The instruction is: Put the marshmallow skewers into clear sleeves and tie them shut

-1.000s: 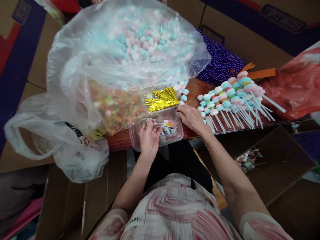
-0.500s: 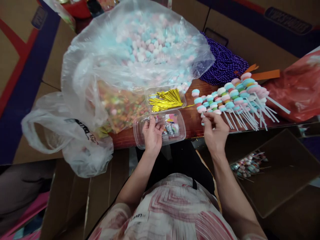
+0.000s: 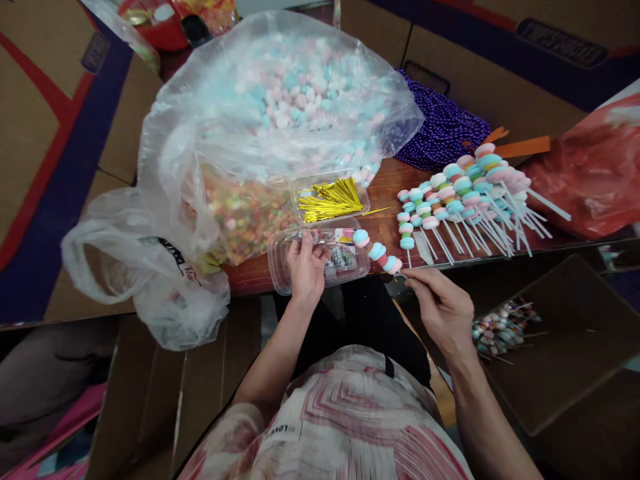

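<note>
My right hand pinches the end of a candy skewer, threaded with blue and pink marshmallows and coloured gummies. The skewer points left and up, its tip over the right side of a clear plastic tub. My left hand is over that tub, thumb and fingers closed on what looks like a clear plastic bag with a printed patch; its edges are hard to make out. More candy skewers lie in a row to the right, white sticks toward me.
Behind the tub sits a container of gold twist ties. A large bag of marshmallows and gummies spread behind and left. Purple beads and a red bag lie at right. Below is a box with wrapped skewers.
My right hand has taken a skewer from the left end of the row and tilted it toward the tub. My left hand has stayed nearly in place.
</note>
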